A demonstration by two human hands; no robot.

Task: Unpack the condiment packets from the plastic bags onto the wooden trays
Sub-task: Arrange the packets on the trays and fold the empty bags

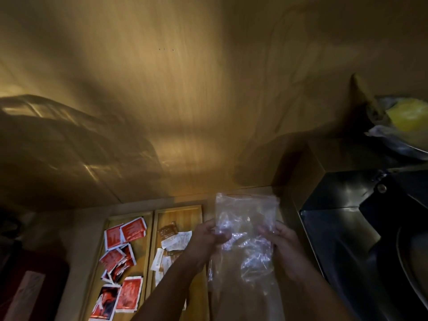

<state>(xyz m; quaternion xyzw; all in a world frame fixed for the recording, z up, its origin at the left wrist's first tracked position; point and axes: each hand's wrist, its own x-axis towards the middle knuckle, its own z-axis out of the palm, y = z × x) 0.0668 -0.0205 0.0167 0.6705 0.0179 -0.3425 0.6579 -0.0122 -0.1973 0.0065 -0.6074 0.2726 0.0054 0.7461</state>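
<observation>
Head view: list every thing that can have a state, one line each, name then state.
plastic bag: held up by both hands, crumpled; contents unclear
left hand: grip closed on the bag's left edge
right hand: grip closed on the bag's right side
left wooden tray: holds scattered red packets
middle wooden tray: holds brown and white packets
</observation>
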